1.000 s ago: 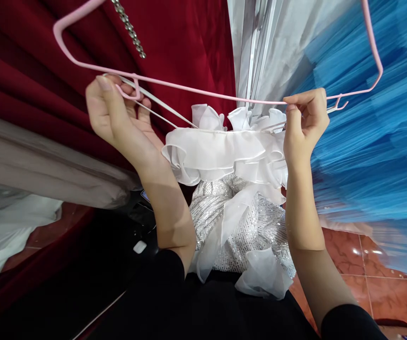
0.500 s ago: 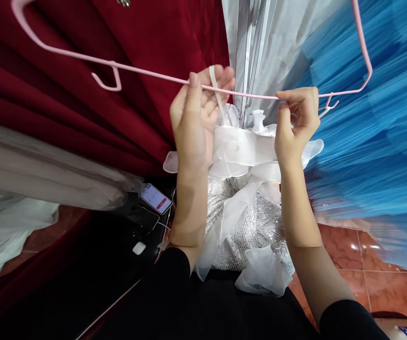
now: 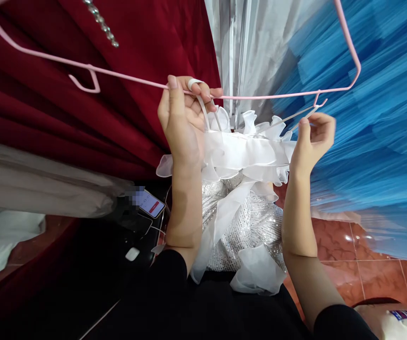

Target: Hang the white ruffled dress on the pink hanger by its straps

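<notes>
A pink hanger [image 3: 129, 77] spans the upper view, with small hooks under its bar. My left hand [image 3: 185, 118] grips the bar with the thumb in front, and a white strap loops over its fingers. My right hand [image 3: 313, 139] is below the right small hook, thumb and index finger pinched at a thin white strap [image 3: 297, 114] that runs up to that hook. Beneath hangs a white ruffled dress [image 3: 242, 151] with a silver sequined bodice [image 3: 246, 222], lying toward my lap.
Dark red fabric [image 3: 136, 42] hangs at the left, blue tulle [image 3: 377, 118] at the right. On a black surface at lower left lie a phone [image 3: 150, 203] and a white case [image 3: 132, 254]. Someone's patterned white garment [image 3: 402, 326] shows at lower right.
My right hand has left the hanger bar and moved right, down to the strap at the small hook. My left hand's fingers have curled round the other strap. The view has shifted slightly.
</notes>
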A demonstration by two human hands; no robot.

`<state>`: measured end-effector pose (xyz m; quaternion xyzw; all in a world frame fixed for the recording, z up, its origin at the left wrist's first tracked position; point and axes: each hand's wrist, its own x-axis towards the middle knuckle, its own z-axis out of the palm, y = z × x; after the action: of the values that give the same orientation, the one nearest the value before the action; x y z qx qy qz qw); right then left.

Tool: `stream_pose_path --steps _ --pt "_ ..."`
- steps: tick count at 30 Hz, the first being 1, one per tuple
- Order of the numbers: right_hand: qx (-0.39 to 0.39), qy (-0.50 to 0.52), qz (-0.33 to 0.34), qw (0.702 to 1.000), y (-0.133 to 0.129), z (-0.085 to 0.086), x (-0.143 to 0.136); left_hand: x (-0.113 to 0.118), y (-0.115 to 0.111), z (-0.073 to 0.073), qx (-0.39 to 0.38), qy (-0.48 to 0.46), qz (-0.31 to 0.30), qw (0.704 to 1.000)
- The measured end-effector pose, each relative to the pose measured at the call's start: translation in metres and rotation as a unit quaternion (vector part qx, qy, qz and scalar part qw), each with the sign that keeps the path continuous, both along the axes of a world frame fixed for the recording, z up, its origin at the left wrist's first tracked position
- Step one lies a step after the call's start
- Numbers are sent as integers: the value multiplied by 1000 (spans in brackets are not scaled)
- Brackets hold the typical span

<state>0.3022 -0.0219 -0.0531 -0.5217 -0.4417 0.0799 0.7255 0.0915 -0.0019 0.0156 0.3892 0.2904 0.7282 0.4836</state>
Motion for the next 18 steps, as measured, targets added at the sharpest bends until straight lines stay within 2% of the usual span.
stream_pose_path --steps 2,4,6,9,11,13,15,18 --pt "-41 -14 47 998 3 -5 8 0 0 -3 -9 11 4 1000" --pt "-45 -20 66 997 2 -3 7 -1 0 -4 -9 14 -2 1000" --pt "-35 4 105 994 0 7 3 -2 1 -4 -7 15 -1 1000" --pt "-7 57 149 987 -4 33 0 -5 4 -2 -5 28 4 1000" --pt "7 81 140 987 -4 49 6 -7 4 -1 -5 37 3 999" --pt "0 117 124 985 -2 56 16 -8 4 -1 -4 43 1 999" --pt "-13 157 98 983 1 53 26 -9 3 -1 8 40 0 999" --pt "5 172 50 984 5 35 34 -7 2 -1 15 32 -2 999"
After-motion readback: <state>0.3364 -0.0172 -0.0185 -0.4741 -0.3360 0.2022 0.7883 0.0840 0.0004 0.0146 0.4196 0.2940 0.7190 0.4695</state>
